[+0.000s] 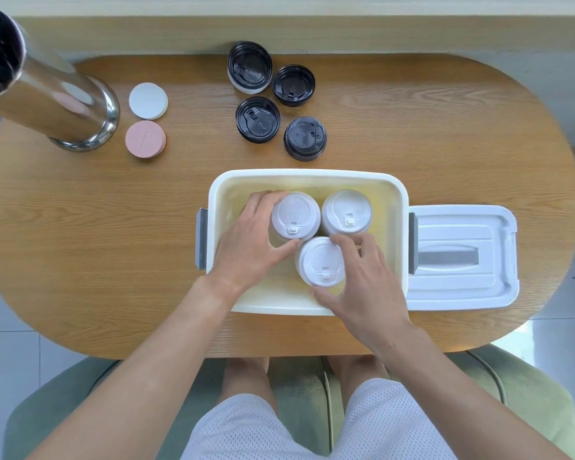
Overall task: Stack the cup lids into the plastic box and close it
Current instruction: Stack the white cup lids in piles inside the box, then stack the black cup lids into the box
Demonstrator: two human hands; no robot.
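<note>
Curling left fingers (269,198) around the left white plastic lid stack (295,215), right fingers (347,242) around the near white stack (321,261), inside the open white plastic box (307,175). Nudging stacks snugly together, staying upright, keeping room for black lids (258,118) waiting on the wooden bench (97,227).

Probably a café or a home sitting corner; hard to tell which. Oval wood-grain table (80,247) set against a pale sill or ledge (279,8), over a floor of large light tiles (10,353). Green padded seat (296,386) drawn up close. Steel tumbler (47,94) beside two round coasters (146,119). Disposable takeaway lids, black (276,101) and white (319,234), hinting at a drinks counter.
</note>
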